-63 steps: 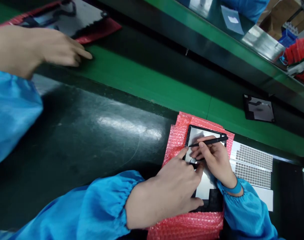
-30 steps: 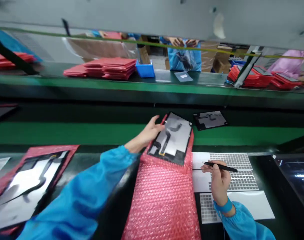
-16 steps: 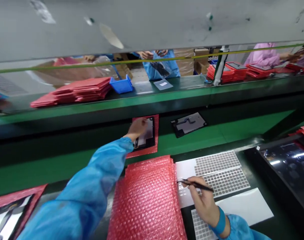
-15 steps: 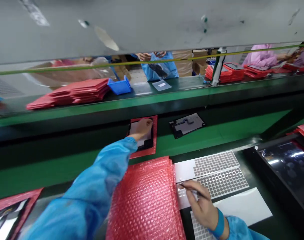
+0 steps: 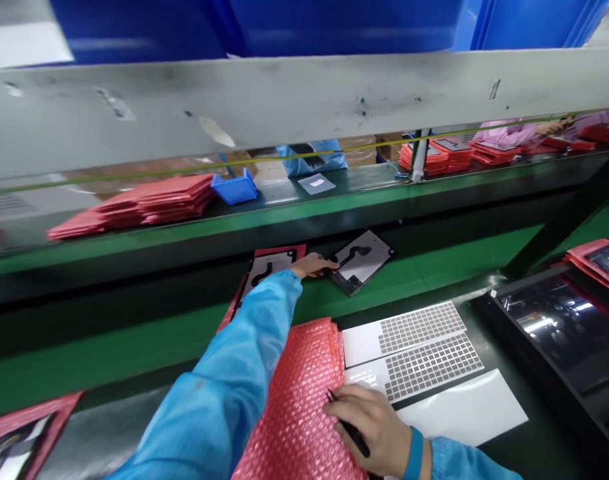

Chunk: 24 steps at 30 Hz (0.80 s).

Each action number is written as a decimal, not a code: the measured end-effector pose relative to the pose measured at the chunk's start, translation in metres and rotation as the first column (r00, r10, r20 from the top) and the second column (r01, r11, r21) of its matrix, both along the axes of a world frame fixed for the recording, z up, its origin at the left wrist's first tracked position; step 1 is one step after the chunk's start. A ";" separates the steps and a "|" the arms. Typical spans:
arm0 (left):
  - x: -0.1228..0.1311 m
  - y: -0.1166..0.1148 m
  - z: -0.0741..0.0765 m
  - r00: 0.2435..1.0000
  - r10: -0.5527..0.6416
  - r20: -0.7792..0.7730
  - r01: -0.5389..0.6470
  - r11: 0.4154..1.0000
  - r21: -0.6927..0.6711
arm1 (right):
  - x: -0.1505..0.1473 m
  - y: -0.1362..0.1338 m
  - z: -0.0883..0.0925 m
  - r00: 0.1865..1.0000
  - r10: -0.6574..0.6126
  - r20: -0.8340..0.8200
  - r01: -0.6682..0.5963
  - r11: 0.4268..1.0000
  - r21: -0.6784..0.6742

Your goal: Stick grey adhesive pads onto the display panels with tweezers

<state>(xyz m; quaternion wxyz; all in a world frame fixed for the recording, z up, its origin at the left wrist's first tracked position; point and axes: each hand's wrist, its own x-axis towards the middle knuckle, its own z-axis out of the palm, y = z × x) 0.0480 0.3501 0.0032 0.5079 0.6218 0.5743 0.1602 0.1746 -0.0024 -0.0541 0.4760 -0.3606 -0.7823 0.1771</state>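
My left hand point(image 5: 313, 265) reaches far forward over the green conveyor belt point(image 5: 134, 347) and grips the near-left corner of a black-framed panel point(image 5: 360, 261) with a silver back, tilted up off the belt. Just left of it another panel point(image 5: 264, 272) lies on a red bubble-wrap sheet. My right hand point(image 5: 371, 427) rests closed on the pile of red bubble wrap point(image 5: 299, 407) close to me, holding black tweezers point(image 5: 348, 431). Blue sleeves cover both arms.
White sheets with grids of small grey stickers point(image 5: 424, 347) lie right of the bubble wrap. A dark glossy tray point(image 5: 554, 327) sits at right. Behind the belt are a stack of red bags point(image 5: 144, 200), a blue bin point(image 5: 234, 188) and other workers.
My left hand set the panel on its red sheet on the belt, then moved right and took the other panel's corner. My right hand left the sticker sheets for the bubble wrap.
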 end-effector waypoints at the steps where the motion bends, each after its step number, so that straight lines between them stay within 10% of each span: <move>1: -0.001 -0.006 0.002 0.998 0.018 0.054 -0.016 1.000 -0.022 | 0.000 0.000 0.000 1.000 0.003 -0.003 -0.003 1.000 0.002; 7: -0.030 -0.075 0.029 0.899 0.197 0.391 -0.170 0.980 -0.102 | 0.002 0.000 -0.003 0.995 0.011 -0.098 -0.012 1.000 -0.004; 14: -0.132 -0.267 0.071 0.758 0.397 0.518 -0.350 0.917 -0.191 | 0.024 0.002 -0.007 0.797 -0.320 -0.512 0.198 0.940 -0.279; 19: -0.158 -0.384 0.044 0.801 0.507 0.320 -0.438 0.859 -0.265 | 0.059 0.024 0.008 0.665 -0.455 -0.593 0.161 0.862 -0.480; 24: -0.144 -0.430 -0.001 0.822 0.531 0.206 -0.499 0.846 -0.189 | 0.087 0.041 0.014 0.768 -0.497 -0.404 0.159 0.759 -0.631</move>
